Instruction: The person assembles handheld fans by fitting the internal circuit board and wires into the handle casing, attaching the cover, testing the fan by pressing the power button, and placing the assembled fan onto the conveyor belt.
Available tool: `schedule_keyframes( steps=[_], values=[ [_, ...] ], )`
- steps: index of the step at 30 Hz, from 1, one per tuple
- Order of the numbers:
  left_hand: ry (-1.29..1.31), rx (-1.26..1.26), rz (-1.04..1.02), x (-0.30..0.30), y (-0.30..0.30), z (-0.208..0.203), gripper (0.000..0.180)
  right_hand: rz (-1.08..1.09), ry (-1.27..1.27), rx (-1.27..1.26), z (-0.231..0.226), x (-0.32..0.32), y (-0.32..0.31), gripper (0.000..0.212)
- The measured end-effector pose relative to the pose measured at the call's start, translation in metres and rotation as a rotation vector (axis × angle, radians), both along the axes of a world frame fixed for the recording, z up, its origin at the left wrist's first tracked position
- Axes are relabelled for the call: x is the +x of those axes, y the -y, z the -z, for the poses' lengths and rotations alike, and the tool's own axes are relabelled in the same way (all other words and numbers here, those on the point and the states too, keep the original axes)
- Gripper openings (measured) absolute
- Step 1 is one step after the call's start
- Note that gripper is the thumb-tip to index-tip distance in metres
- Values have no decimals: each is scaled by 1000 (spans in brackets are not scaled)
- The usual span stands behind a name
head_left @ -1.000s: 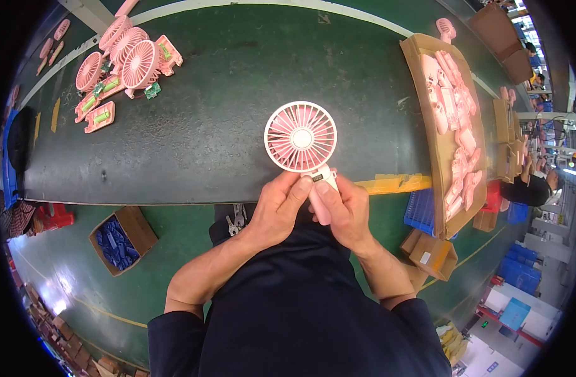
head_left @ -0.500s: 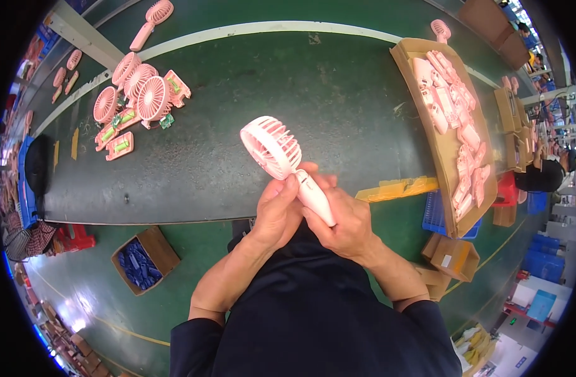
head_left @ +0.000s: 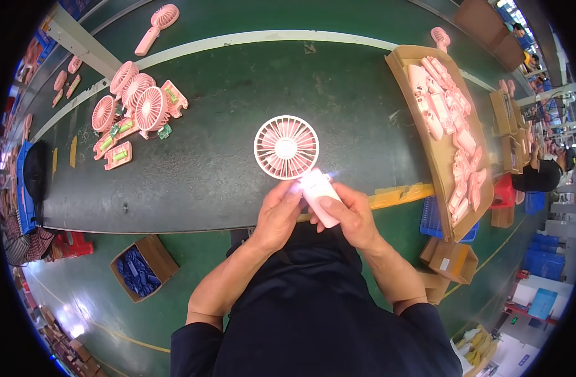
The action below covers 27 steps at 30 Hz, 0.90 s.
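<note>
Across the dark green table (head_left: 219, 144) sit a cardboard tray (head_left: 434, 169) of pink casings, right, and clustered fan parts (head_left: 151, 109), left. Between them, at the near edge, a pink handheld fan (head_left: 286, 148) has its handle wrapped by the right hand (head_left: 356, 221), while the left hand (head_left: 276, 220) pinches its neck beside a small glow (head_left: 299, 186).

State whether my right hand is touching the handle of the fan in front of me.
Touching. The head view shows the right hand gripping the handle, its thumb lying across the front.
</note>
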<state>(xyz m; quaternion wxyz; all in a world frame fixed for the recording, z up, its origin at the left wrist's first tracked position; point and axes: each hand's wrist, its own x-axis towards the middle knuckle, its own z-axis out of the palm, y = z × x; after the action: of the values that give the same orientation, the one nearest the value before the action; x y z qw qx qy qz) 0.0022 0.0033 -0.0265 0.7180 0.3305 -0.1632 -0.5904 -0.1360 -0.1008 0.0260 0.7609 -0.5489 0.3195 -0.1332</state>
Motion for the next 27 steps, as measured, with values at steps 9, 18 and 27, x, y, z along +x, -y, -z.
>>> schedule_keyframes(
  steps=[9, 18, 27],
  values=[
    [257, 53, -44, 10, 2, -13, 54, -63, -55, -31, -15, 18, 22, 31],
    [732, 100, -241, 36, -24, -6, 26, 0, -265, -1395, -19, 157, 202, 35],
    [832, 4, -212, 41, -18, -16, 22, -140, -498, -1855, 8, 218, 298, 43]
  ],
)
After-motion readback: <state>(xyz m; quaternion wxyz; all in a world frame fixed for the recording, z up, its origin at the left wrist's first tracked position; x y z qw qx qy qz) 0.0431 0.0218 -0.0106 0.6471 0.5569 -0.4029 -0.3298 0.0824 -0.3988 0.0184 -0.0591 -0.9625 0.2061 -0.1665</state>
